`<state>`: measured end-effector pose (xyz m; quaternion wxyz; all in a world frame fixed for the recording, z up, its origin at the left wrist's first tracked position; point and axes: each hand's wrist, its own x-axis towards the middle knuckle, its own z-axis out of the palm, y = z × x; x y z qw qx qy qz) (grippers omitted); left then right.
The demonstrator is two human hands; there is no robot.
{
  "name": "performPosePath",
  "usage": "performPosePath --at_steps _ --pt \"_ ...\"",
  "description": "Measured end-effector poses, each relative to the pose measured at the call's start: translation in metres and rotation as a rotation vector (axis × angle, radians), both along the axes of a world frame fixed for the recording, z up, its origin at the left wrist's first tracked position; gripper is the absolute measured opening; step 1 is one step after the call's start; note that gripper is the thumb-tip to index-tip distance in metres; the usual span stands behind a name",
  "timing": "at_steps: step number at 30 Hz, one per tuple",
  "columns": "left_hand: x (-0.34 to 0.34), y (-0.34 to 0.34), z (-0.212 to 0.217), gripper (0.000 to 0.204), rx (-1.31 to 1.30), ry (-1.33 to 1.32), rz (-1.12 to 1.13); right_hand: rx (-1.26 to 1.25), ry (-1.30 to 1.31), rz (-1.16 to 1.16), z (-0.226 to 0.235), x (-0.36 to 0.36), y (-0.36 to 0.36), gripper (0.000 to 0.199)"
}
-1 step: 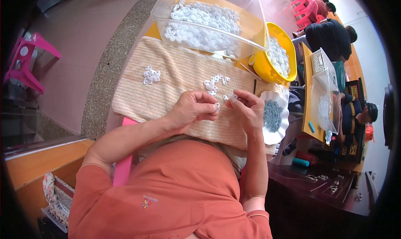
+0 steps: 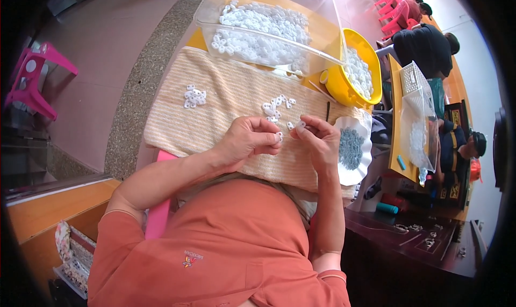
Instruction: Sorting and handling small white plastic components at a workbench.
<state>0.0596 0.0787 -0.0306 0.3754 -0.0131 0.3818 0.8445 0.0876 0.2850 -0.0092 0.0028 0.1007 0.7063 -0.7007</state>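
Over a striped beige towel, my left hand pinches a small white plastic piece with holes between thumb and forefinger. Facing it, my right hand has its thumb and forefinger closed on another small white piece. A loose white piece lies just beside the right fingertips. Beyond my hands is a scattered group of the same pieces. Farther left sits a small heap of them. To the right of my right hand, a white wavy-edged dish holds many tiny grey parts.
A clear plastic bin full of white pieces stands at the back. Right of it is a yellow bucket with more. A black stick and a pale stick lie near the bucket. Other people sit at the far right.
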Motion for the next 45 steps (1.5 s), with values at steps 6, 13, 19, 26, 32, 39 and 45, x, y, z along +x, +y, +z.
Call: performPosePath --at_steps 6,13,19,26,32,39,45 --pt "-0.001 0.001 -0.001 0.013 0.002 0.0 -0.005 -0.116 -0.013 -0.01 -0.003 0.006 0.001 0.032" --pt "-0.001 0.001 -0.001 0.014 -0.01 0.001 -0.005 -0.125 -0.017 0.026 -0.003 0.008 0.0 0.034" --pt "0.0 0.001 0.0 0.014 -0.011 -0.001 0.0 -0.143 -0.03 0.038 0.0 0.01 -0.003 0.033" --pt "-0.001 0.001 0.0 0.014 0.006 -0.002 -0.002 -0.193 -0.064 0.029 0.003 0.012 -0.009 0.034" --pt "-0.001 0.001 0.0 0.014 0.013 0.002 0.001 -0.097 -0.039 0.082 0.003 0.016 -0.01 0.03" --pt "-0.001 0.0 0.001 0.015 0.014 -0.003 -0.012 -0.11 -0.019 0.162 -0.004 0.022 -0.011 0.031" --pt "-0.001 0.001 0.001 0.014 0.0 -0.004 -0.013 -0.099 -0.045 0.163 -0.005 0.024 -0.011 0.033"
